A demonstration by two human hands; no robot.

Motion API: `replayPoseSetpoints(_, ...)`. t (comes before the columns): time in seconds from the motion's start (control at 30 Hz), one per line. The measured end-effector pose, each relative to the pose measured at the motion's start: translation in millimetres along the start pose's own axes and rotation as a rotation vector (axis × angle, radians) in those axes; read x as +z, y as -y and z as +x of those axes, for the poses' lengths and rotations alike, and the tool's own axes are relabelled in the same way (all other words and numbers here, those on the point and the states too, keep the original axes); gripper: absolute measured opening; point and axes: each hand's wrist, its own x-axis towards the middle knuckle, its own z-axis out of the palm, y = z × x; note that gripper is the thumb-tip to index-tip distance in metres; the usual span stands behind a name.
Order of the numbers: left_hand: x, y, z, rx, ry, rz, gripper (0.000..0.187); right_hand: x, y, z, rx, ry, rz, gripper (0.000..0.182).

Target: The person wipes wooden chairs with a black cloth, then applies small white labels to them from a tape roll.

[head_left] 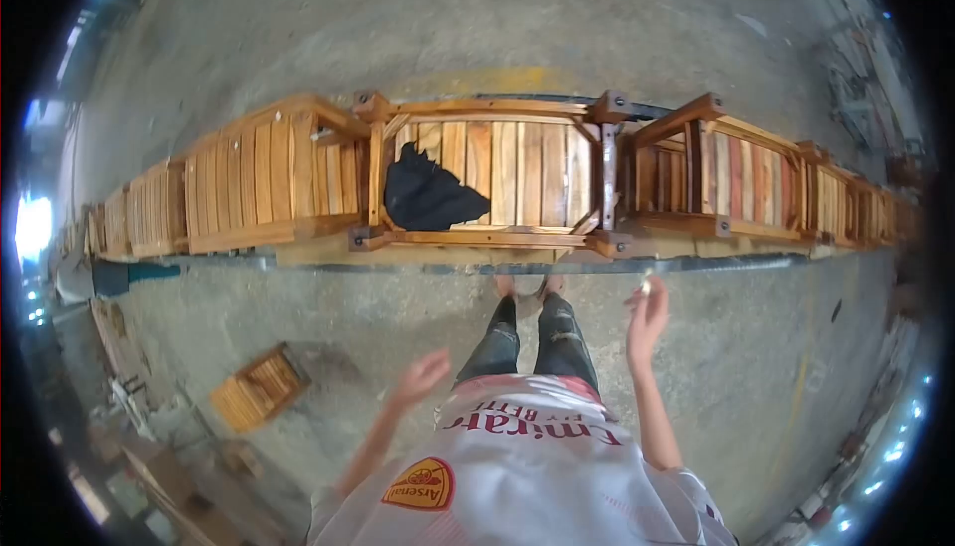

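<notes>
My right hand (649,319) is raised in front of me on the right, fingers closed on a small whitish object (647,285) too small to name. My left hand (424,371) hangs to the left of my legs, apart from the furniture; motion smears its fingers. Ahead of both hands lies an upturned wooden frame with a slatted panel (527,173), its four stubby legs pointing up. A black cloth (431,191) with a ragged edge rests on the left part of the slats.
More slatted wooden pieces form a row to the left (244,178) and right (756,178). A dark rail (696,266) runs along the row's near side. One small slatted wooden piece (261,387) stands on the concrete floor (338,312) behind left. Boxes (174,476) sit at lower left.
</notes>
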Motion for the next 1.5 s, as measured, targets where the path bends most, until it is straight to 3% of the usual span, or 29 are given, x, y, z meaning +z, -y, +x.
replayPoseSetpoints(0.07,-7,-113,19,0.268,-0.214,-0.148,0.035,19,0,33,-0.109,-0.073,-0.069,0.026)
replayPoseSetpoints(0.13,-21,-195,63,0.512,-0.401,0.19,0.037,41,-3,65,-0.211,-0.142,-0.116,0.027)
replayPoseSetpoints(0.17,-32,-219,96,0.785,-0.529,0.544,0.042,52,-7,79,-0.218,-0.159,-0.109,0.028)
replayPoseSetpoints(0.2,-44,-225,130,0.744,-0.655,0.842,0.057,61,-10,93,-0.231,-0.183,-0.103,0.028)
replayPoseSetpoints(0.27,-58,-223,187,0.522,-0.898,1.145,0.075,68,-18,108,-0.209,-0.214,-0.105,0.028)
replayPoseSetpoints(0.33,-71,-201,234,0.344,-0.894,1.096,0.083,75,-31,114,-0.207,-0.241,-0.12,0.028)
replayPoseSetpoints(0.47,-57,-200,263,0.268,-1.101,0.835,0.058,85,-43,115,-0.118,-0.347,0.113,0.026)
replayPoseSetpoints(0.53,-49,-203,277,0.344,-1.217,0.759,0.048,84,-38,117,0.043,-0.316,0.191,0.025)
replayPoseSetpoints(0.67,-19,-239,292,0.313,-1.098,0.614,0.043,53,-44,149,0.558,-0.069,0.577,0.037)
replayPoseSetpoints(0.7,-9,-246,298,0.374,-1.09,0.629,0.043,46,-50,160,0.579,0.016,0.516,0.059)
replayPoseSetpoints(0.8,26,-269,313,0.521,-0.98,0.702,0.046,61,-64,187,0.466,0.121,0.232,0.082)
replayPoseSetpoints(0.83,44,-279,320,0.511,-0.974,0.723,0.049,63,-58,195,0.472,0.235,-0.013,0.101)
replayPoseSetpoints(0.87,63,-287,326,0.497,-0.969,0.742,0.053,70,-63,201,0.467,0.334,0.014,0.109)
replayPoseSetpoints(0.93,97,-297,340,0.566,-0.902,0.691,0.06,78,-78,211,0.334,0.447,-0.152,0.106)
replayPoseSetpoints(1.0,147,-310,346,0.669,-0.745,0.539,0.069,87,-64,211,0.405,0.385,0.217,0.092)
replayPoseSetpoints(1.13,141,-306,345,0.706,-0.616,0.642,0.07,89,-66,213,0.518,0.345,0.243,0.092)
replayPoseSetpoints(1.27,74,-311,319,0.536,-0.796,0.784,0.062,87,-45,219,0.569,0.401,0.236,0.093)
replayPoseSetpoints(1.37,0,-276,317,0.467,-1.209,0.677,0.058,82,-60,230,0.4,0.423,0.03,0.096)
replayPoseSetpoints(1.4,-13,-271,317,0.437,-1.321,0.574,0.056,84,-55,232,0.334,0.423,-0.042,0.096)
replayPoseSetpoints(1.43,-13,-264,327,0.428,-1.345,0.56,0.055,81,-47,235,0.457,0.458,0.088,0.099)
replayPoseSetpoints(1.5,-3,-267,343,0.404,-1.4,0.53,0.053,79,-64,248,0.453,0.461,0.13,0.101)
